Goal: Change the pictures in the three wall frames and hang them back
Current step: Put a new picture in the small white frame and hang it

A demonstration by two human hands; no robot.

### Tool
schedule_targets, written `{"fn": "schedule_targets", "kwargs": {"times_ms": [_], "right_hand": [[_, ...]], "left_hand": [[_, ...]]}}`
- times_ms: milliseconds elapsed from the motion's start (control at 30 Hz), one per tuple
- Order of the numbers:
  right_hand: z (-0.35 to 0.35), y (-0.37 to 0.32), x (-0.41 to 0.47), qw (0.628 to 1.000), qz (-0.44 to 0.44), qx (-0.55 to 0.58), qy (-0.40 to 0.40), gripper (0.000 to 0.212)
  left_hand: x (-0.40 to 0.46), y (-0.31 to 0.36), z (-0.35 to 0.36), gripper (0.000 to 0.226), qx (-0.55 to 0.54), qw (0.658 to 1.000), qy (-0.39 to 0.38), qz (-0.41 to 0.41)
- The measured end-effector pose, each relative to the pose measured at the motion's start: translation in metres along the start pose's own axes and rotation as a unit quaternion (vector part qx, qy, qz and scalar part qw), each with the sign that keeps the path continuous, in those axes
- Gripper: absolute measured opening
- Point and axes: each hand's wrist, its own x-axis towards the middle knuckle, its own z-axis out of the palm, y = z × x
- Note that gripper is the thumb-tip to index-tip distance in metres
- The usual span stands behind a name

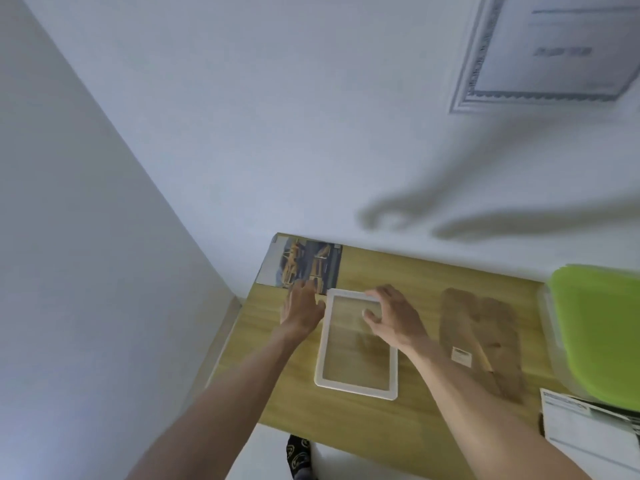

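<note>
At the far left corner of the table [398, 268] lies a picture [304, 263], a print of yellowish shapes on dark blue, flat on the wood with its near edge toward the person. The left hand [302, 306] is laid over that near edge, fingers straight and close together, tips on the print; it presses or rests there and grips nothing. The blur leaves it unclear whether the thumb is under the paper.

Just right of that hand lies the frame [356, 344], white, empty and clear, so the wood shows through it. It lies flat, long axis running near to far, tilted slightly. Its far left corner nearly meets the picture's near right corner. The right hand [389, 315] is on the frame's far end, fingers curled over the far rail and thumb down inside the opening, so it seems to pinch that rail, though softness in the view keeps this short of certain.

Further right, well apart from the frame, lies a brown backing board [481, 341] with a small pale label. Beyond it sit a green-lidded box [599, 334] and, nearer, a printed sheet [588, 431]. High on the wall hangs a framed certificate [554, 50].

The coming move likely turns on this: the picture lies far and left of the frame, with the left hand nearer it, so sliding it right and near would bring it over the opening while the right hand steadies the frame.
</note>
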Motion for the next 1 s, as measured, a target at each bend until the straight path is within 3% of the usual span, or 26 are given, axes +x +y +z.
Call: {"fn": "schedule_targets", "kwargs": {"times_ms": [167,300,433,633,867,1000], "right_hand": [[0.039,-0.054,0.051,0.999,-0.003,-0.014,-0.05,0.048],[0.065,-0.082,0.083,0.994,0.018,-0.036,-0.099,0.057],[0.086,-0.095,0.108,0.991,0.033,-0.061,-0.115,0.06],[0.108,-0.098,0.133,0.988,0.045,-0.079,-0.128,0.066],[0.12,-0.098,0.14,0.992,0.029,-0.066,-0.107,0.066],[0.119,-0.104,0.137,0.996,-0.006,-0.063,-0.07,0.058]], "left_hand": [[0.041,-0.054,-0.018,0.046,0.079,0.996,-0.017,0.023],[0.071,-0.086,-0.023,0.045,0.122,0.988,-0.029,0.088],[0.095,-0.107,-0.022,0.063,0.149,0.977,-0.056,0.144],[0.113,-0.14,-0.014,0.072,0.159,0.967,-0.122,0.156],[0.117,-0.162,-0.013,0.047,0.251,0.927,-0.011,0.279],[0.109,-0.168,-0.017,0.018,0.28,0.894,0.049,0.345]]}}
